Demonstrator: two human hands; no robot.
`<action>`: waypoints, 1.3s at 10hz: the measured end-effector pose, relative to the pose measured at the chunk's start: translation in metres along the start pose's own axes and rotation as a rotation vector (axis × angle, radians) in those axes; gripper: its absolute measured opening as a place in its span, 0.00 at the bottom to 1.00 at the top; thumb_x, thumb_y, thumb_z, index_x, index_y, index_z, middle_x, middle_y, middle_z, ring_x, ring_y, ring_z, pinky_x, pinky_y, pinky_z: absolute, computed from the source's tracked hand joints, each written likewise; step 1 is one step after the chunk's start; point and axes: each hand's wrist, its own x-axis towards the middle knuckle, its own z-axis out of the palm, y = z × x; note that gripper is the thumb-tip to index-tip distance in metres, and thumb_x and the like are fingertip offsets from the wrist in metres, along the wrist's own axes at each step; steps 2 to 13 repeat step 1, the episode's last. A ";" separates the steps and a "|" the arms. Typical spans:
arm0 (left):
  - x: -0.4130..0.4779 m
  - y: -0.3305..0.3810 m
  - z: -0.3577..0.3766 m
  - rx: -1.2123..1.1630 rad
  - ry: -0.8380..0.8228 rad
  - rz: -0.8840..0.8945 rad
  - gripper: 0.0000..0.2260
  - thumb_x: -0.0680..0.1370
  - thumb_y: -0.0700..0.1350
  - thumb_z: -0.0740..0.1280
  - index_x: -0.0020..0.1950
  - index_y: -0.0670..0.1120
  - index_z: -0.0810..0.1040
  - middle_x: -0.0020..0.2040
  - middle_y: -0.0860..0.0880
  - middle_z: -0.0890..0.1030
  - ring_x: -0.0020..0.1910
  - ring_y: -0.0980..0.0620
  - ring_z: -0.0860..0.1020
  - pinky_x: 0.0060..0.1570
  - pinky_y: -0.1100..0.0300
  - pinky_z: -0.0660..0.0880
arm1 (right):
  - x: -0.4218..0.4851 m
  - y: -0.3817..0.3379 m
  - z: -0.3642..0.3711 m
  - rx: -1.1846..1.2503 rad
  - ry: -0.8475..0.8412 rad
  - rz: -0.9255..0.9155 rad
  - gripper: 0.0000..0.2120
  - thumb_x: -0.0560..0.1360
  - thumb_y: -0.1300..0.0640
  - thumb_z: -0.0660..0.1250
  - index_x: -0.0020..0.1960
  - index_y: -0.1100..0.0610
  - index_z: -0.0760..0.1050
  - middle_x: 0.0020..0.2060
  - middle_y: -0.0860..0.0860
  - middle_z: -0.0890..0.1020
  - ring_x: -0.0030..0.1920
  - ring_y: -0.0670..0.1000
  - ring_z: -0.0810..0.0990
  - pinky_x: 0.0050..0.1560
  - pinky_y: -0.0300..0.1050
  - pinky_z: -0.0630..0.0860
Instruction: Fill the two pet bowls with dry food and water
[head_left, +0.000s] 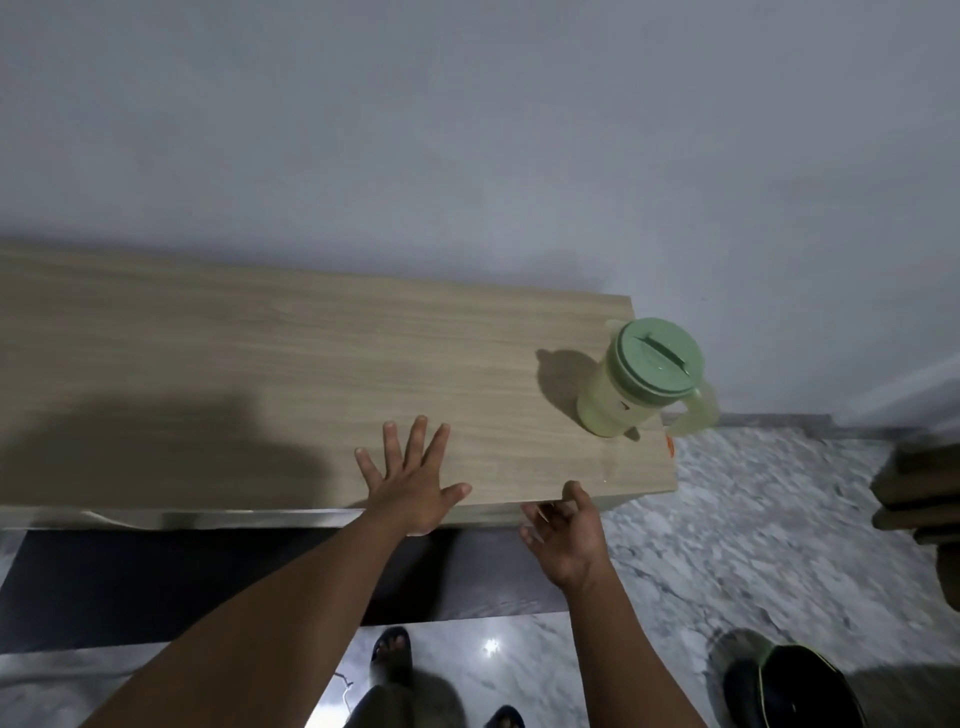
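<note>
- Pitcher (618, 400), pale green with a darker green lid (655, 358), stands upright by the right edge of the wooden table (260, 364). Its handle (696, 415) juts out past that edge, over the marble floor (727, 519).
- Left hand (415, 486) lies flat on the table near the front edge with its fingers spread wide. It holds nothing and is well apart from the pitcher.
- Right hand (566, 535) hangs at the front edge, just beside the left, with loosely curled fingers and nothing in them. Whether its thumb touches the wood I cannot tell.
- Neither pet bowl can be picked out for certain. A dark round thing (789, 686) with a greenish rim sits on the floor at lower right, too blurred to name. No dry food is in view.
- The overhanging handle looks like the main hazard. A hasty reach from below the tabletop could clip it and tip the pitcher off the edge onto hard stone.
- How much water it holds cannot be read through the cloudy wall, nor whether the lid is seated tight. If it is full, a one-handed lift by the handle may swing it and slop water out.
- Spilled water on that glossy floor would be slippery under the sandalled feet (392, 654).
</note>
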 end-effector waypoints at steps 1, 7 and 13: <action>-0.006 -0.004 0.008 0.014 0.100 0.011 0.39 0.77 0.71 0.52 0.79 0.61 0.33 0.78 0.56 0.28 0.74 0.43 0.23 0.68 0.31 0.29 | -0.006 -0.009 -0.028 -0.038 0.009 -0.055 0.14 0.81 0.41 0.60 0.57 0.50 0.74 0.60 0.51 0.79 0.60 0.55 0.79 0.66 0.56 0.69; -0.006 -0.004 0.008 0.014 0.100 0.011 0.39 0.77 0.71 0.52 0.79 0.61 0.33 0.78 0.56 0.28 0.74 0.43 0.23 0.68 0.31 0.29 | -0.006 -0.009 -0.028 -0.038 0.009 -0.055 0.14 0.81 0.41 0.60 0.57 0.50 0.74 0.60 0.51 0.79 0.60 0.55 0.79 0.66 0.56 0.69; -0.006 -0.004 0.008 0.014 0.100 0.011 0.39 0.77 0.71 0.52 0.79 0.61 0.33 0.78 0.56 0.28 0.74 0.43 0.23 0.68 0.31 0.29 | -0.006 -0.009 -0.028 -0.038 0.009 -0.055 0.14 0.81 0.41 0.60 0.57 0.50 0.74 0.60 0.51 0.79 0.60 0.55 0.79 0.66 0.56 0.69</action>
